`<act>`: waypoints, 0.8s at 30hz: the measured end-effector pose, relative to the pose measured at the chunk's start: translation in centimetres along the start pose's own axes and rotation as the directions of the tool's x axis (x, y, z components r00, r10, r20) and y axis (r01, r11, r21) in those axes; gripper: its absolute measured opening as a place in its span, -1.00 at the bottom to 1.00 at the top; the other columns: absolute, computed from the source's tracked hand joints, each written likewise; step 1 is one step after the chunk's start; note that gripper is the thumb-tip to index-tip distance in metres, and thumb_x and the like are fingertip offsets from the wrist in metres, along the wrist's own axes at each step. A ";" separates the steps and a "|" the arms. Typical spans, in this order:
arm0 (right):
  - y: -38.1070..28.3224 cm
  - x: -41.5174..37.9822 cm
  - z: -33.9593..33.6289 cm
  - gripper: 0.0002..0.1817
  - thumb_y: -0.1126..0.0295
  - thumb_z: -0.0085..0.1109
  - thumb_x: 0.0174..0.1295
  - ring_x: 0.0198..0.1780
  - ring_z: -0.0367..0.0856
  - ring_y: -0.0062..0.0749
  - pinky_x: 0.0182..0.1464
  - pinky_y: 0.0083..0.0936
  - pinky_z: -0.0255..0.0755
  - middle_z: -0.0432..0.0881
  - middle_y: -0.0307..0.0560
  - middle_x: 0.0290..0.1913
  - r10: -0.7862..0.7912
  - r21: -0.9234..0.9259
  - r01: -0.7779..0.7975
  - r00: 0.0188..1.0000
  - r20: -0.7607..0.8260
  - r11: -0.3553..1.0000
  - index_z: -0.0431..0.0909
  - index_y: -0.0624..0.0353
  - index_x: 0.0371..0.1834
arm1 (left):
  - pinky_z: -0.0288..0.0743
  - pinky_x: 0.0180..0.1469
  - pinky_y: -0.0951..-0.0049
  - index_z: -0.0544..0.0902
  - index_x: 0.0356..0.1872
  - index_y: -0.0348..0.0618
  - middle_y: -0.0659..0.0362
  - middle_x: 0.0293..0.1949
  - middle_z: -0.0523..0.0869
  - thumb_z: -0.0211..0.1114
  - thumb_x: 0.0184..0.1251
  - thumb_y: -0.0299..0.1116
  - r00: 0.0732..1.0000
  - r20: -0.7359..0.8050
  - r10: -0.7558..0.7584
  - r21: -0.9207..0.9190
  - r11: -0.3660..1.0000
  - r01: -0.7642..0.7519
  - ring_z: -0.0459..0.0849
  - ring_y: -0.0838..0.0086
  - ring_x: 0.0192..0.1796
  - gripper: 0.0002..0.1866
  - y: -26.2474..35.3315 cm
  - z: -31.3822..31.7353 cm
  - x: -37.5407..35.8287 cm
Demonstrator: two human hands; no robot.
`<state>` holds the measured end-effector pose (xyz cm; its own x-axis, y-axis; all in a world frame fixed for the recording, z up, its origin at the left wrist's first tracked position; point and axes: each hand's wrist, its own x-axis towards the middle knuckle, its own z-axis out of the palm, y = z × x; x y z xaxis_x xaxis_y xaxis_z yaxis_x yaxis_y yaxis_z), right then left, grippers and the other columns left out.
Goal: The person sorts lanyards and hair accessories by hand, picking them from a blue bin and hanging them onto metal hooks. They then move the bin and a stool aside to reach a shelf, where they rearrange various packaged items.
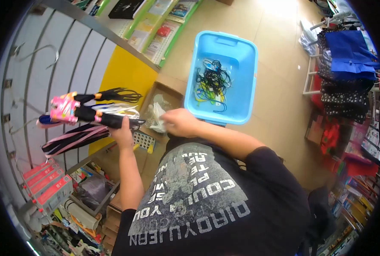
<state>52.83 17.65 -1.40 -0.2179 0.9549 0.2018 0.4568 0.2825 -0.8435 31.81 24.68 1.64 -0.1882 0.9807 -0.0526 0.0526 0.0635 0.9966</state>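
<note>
A light blue plastic bin [245,77] holding tangled black cords [212,81] sits on the tiled floor [275,51], beside a hanging blue tote bag [348,53] at right, with red boxed goods [47,185] shelved at lower left

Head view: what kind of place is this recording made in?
Most likely a small shop. A slatted wall panel carries metal hooks, packaged goods fill a shelf, and bags hang on a rack. The left hand holds hanging packets.
</note>
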 end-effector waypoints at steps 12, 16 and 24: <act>29.9 -10.6 -3.1 -0.58 0.36 0.07 0.02 0.08 0.46 0.03 0.12 -0.20 0.37 0.41 0.14 0.13 0.874 -0.223 -0.878 0.460 -0.156 0.423 0.47 0.22 0.00 | 0.25 0.26 0.22 0.42 0.12 -0.30 0.08 0.14 0.51 0.17 0.27 -0.40 0.882 0.032 -0.469 -0.759 0.564 0.327 0.44 0.28 0.19 -0.60 -6.1 -4.9 1.2; 34.7 -7.6 -4.1 -0.50 0.34 0.09 0.01 0.27 0.28 -0.05 0.24 -0.25 0.26 0.27 0.09 0.27 0.838 -0.249 -0.853 0.509 -0.197 0.460 0.45 0.11 0.11 | 0.27 0.22 0.27 0.46 0.09 -0.27 0.09 0.11 0.52 0.21 0.23 -0.41 0.908 -0.005 -0.420 -0.693 0.656 0.300 0.46 0.31 0.13 -0.61 -6.9 -7.0 1.0; 39.6 -1.4 -5.1 -0.55 0.23 0.12 0.05 0.46 -0.07 -0.04 0.36 0.01 -0.06 0.02 -0.05 0.45 0.840 -0.536 -0.758 0.520 -0.154 0.371 0.52 -0.05 0.08 | 0.42 0.03 0.32 0.41 0.09 -0.05 0.13 -0.07 0.56 0.12 0.30 -0.43 0.871 0.004 -0.490 -0.502 0.753 0.426 0.50 0.36 0.01 -0.67 -9.4 -7.0 -3.4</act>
<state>75.62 27.96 -32.50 0.4033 0.7482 -0.5268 0.7970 -0.5701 -0.1995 25.07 19.41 -7.06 -0.1857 0.8242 -0.5349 -0.5326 0.3730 0.7597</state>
